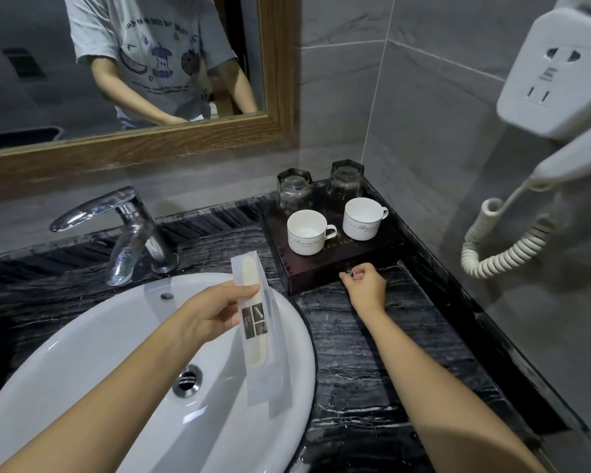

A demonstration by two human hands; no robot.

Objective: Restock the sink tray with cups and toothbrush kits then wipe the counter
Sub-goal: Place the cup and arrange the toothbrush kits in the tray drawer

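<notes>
Black veined marble desk, grey tiled corner, mirror at 11 o'clock. Dark wooden tray sits at 1 o'clock, tight to the corner: two white mugs in front, two upturned glass tumblers behind. My left hand pinches a comb sachet, with a clear sachet behind it, both over the white basin at 7 o'clock. My right hand is curled at the tray's near edge; I cannot tell whether it grips anything.

Risk: a loose pinch drops the sachets into the basin. Risk: a shove on the tray knocks mugs against tumblers. Coiled dryer cord hangs at 3 o'clock and may snag the wipe to come.
</notes>
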